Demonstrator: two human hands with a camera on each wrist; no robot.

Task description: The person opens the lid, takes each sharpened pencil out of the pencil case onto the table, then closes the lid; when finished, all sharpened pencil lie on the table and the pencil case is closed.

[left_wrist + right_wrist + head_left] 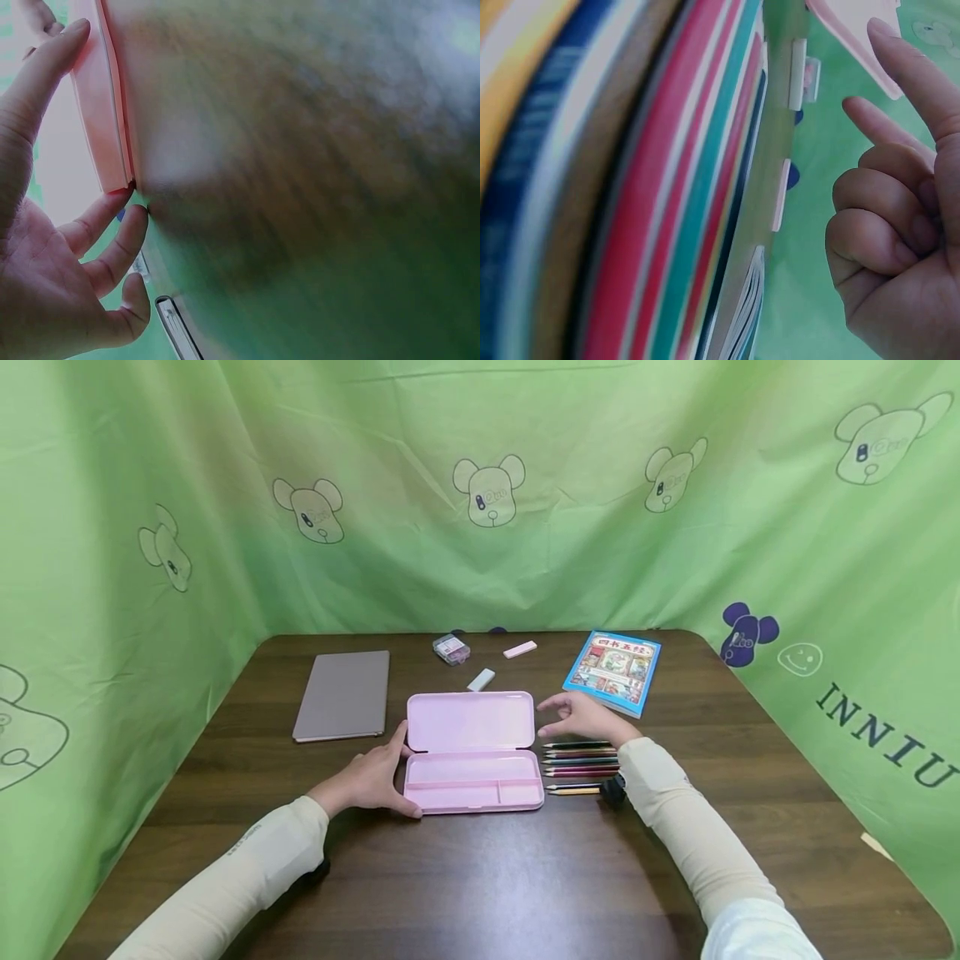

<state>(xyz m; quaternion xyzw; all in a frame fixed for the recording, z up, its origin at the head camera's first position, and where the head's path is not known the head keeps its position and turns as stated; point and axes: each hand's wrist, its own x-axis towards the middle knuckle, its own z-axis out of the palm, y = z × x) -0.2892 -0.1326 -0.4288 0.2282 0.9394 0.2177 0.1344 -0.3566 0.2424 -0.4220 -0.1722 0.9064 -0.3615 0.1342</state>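
Observation:
A pink pencil case (472,781) lies open in the middle of the table, its lid (468,720) folded back flat. My left hand (405,772) rests against the case's left end, thumb by the hinge and fingers at the front corner; the left wrist view shows the left hand (97,120) with relaxed fingers touching the pink case (94,75). My right hand (547,718) hovers empty just right of the lid, above a row of coloured pencils (581,762). In the right wrist view the right hand (874,71) has thumb and forefinger out, the others loosely curled, beside the pencils (652,187).
A black sharpener (613,791) sits by the pencils. A blue picture book (613,671) lies at the back right, a grey notebook (343,693) at the back left. Two erasers (481,679) (520,649) and a small clear box (451,648) lie behind the case. Green cloth walls surround the table.

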